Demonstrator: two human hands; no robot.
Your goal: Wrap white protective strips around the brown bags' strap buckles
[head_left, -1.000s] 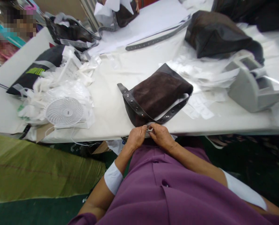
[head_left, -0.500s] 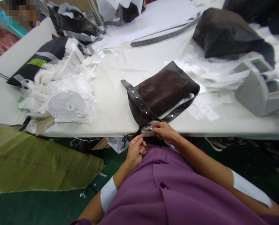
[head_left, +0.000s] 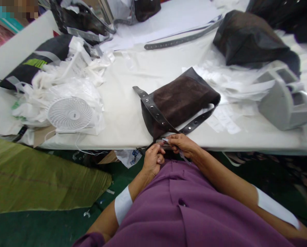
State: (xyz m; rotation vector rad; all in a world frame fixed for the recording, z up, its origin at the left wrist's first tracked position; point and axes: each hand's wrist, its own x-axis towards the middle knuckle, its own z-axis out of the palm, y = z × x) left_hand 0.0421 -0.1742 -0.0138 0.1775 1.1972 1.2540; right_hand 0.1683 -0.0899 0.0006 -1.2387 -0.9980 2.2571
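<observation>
My left hand [head_left: 152, 161] is curled closed at the table edge, can't tell if it's gripping anything. My right hand [head_left: 182, 144] pinches a small clear plastic tag [head_left: 165, 140], just beside the left fingers. The brown suede bag [head_left: 180, 101], with its studded strap [head_left: 153, 109], lies just ahead on the white table [head_left: 122, 113].

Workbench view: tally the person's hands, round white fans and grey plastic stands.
Hands: 2 (left hand, right hand)
Round white fan: 1
Grey plastic stand: 1
Total: 4
</observation>
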